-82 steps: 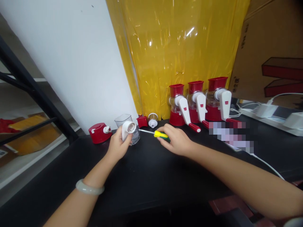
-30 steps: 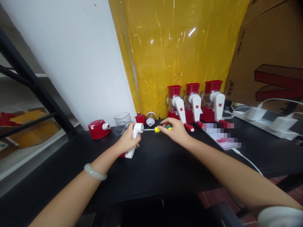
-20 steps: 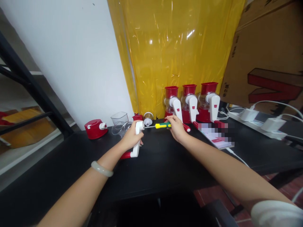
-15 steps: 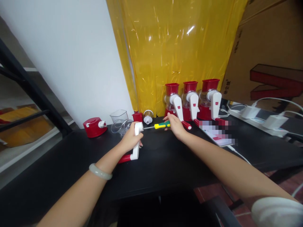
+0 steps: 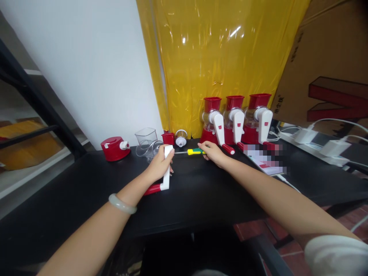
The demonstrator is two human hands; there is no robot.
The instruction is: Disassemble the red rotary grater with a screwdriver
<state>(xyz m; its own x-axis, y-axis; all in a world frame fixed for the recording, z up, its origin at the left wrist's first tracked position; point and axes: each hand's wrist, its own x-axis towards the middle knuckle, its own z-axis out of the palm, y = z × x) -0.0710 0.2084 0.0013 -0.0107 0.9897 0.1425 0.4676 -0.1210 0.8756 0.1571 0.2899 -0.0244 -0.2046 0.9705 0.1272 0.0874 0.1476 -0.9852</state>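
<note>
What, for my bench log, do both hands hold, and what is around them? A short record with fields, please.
Left hand: grips white crank with red handle
Right hand: holds green-and-yellow screwdriver, shaft toward crank's upper end, tip hidden
Loose parts: red base, clear housing, small red piece, metal drum
Farther right: three grinders in a row

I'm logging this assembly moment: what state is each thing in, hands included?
Left hand: closed around the crank handle
Crank handle: held, red grip at the lower end
Right hand: gripping the screwdriver
Screwdriver: roughly level, pointing at the crank's upper end; tip hidden
Red base: detached
Clear housing: detached
Perforated drum: detached
Three rotary graters: assembled, upright
Phone: screen lit, cable attached
</note>
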